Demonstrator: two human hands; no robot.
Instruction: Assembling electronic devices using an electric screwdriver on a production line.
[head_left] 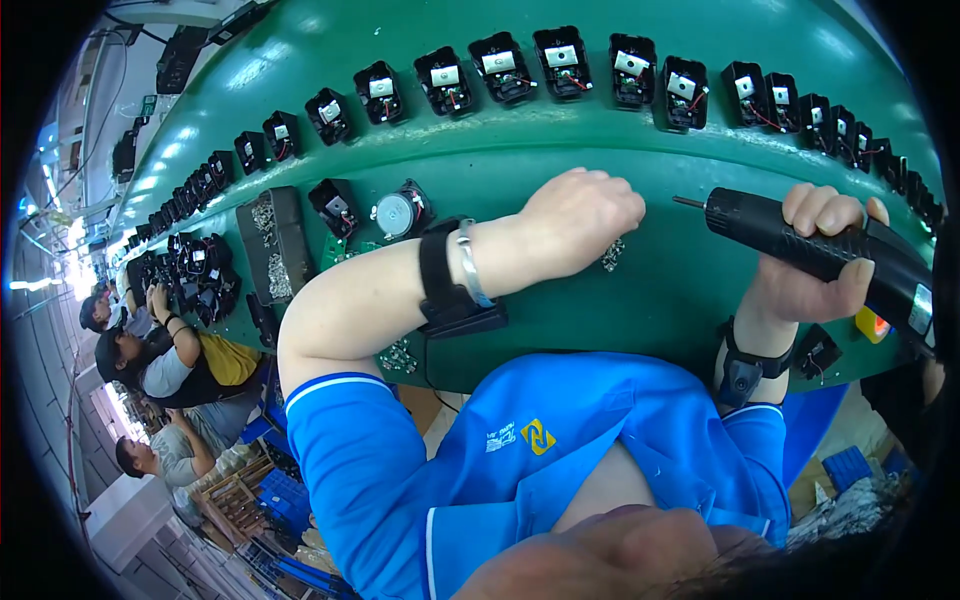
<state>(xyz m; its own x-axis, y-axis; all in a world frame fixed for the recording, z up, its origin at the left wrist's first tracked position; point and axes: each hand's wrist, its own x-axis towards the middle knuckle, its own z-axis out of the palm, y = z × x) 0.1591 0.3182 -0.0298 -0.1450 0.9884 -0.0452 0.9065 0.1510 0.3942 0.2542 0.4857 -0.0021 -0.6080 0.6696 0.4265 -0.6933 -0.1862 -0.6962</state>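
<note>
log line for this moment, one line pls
left hand: closed over small screws on green belt | right hand: grips black electric screwdriver, tip off surface

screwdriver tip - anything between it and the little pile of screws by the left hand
Nothing visible: only bare green belt lies between the electric screwdriver in the right hand and the screws beside the left hand.

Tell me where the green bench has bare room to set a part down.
Bare green table lies between left hand and screwdriver, and below the row of black housings. Crowded: the screw tray side at left and screws by the left hand.
</note>
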